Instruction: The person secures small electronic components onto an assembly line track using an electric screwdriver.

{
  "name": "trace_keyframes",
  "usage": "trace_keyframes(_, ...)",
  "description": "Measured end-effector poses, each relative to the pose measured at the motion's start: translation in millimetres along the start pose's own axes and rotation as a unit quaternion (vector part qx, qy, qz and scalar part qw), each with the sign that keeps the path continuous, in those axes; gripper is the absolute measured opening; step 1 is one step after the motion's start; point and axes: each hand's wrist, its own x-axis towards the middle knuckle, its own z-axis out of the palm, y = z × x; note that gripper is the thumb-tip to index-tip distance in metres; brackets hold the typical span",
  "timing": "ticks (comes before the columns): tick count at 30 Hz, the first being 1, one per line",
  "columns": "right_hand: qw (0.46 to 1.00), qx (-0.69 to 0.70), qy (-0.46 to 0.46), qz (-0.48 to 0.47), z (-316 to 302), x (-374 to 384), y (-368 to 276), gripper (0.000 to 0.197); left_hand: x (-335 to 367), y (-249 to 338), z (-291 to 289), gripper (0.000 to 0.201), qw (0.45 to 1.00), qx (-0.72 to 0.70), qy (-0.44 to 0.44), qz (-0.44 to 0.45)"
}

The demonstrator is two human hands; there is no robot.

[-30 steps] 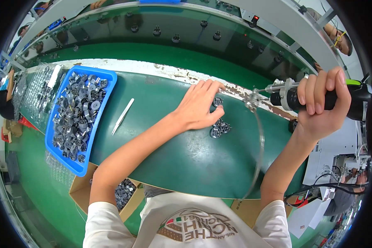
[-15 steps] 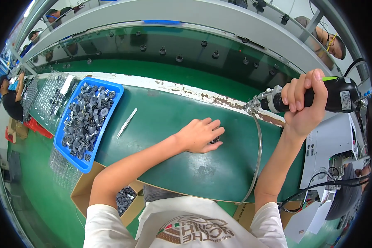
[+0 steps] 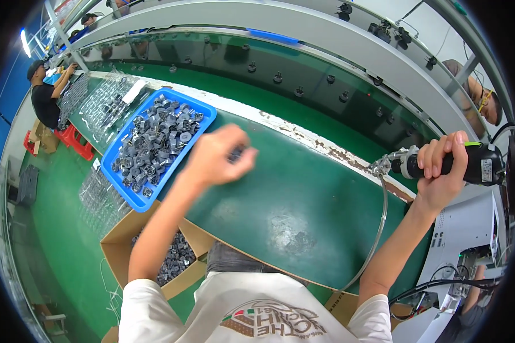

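Observation:
My left hand (image 3: 220, 155), blurred by motion, is over the green worktop beside the right rim of the blue tray (image 3: 209, 123). Its fingers are curled around a small dark round part (image 3: 236, 153), mostly hidden by them. In the tray lies a heap of similar grey and black parts (image 3: 154, 143). On the far right, my right hand (image 3: 443, 163) is wrapped round a black electric screwdriver (image 3: 479, 164). The tool lies sideways, its metal head (image 3: 386, 163) pointing left, with a clear hose (image 3: 381, 220) hanging from it to the table's front edge.
Beyond a chipped white ledge (image 3: 303, 137), a green conveyor (image 3: 240, 80) carries several small parts. An open cardboard box (image 3: 117, 248) of parts stands below the tray. Bubble wrap (image 3: 106, 106) lies further left. A white machine (image 3: 460, 234) with cables is at right; co-workers sit beyond.
My left hand has moved left and away from me, from mid-table to beside the tray, with the small part. The right hand keeps its hold. The view has shifted; the white tweezers no longer show.

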Motion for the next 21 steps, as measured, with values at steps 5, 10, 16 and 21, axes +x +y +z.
trace_keyframes(5, 1.0, -0.007, 0.001, 0.001, 1.4, 2.4, 4.7, 0.027, -22.6, -50.7, -99.9, 0.021, 0.956, 0.273, 0.032, -0.098)
trace_keyframes(10, 1.0, -0.018, 0.001, 0.011, 0.8, 6.2, 9.7, 0.027, 0.2, -70.6, -90.7, 0.021, 0.898, 0.426, 0.108, -0.023)
trace_keyframes(16, 0.999, -0.048, 0.013, 0.009, -10.2, 12.0, 8.8, 0.029, 82.4, -79.9, 26.1, 0.018, 0.983, 0.184, -0.003, 0.02)
trace_keyframes(21, 0.999, -0.041, -0.007, 0.009, -15.4, 13.4, 9.2, 0.029, 137.1, -95.9, 137.3, 0.016, 0.985, 0.156, -0.053, -0.059)
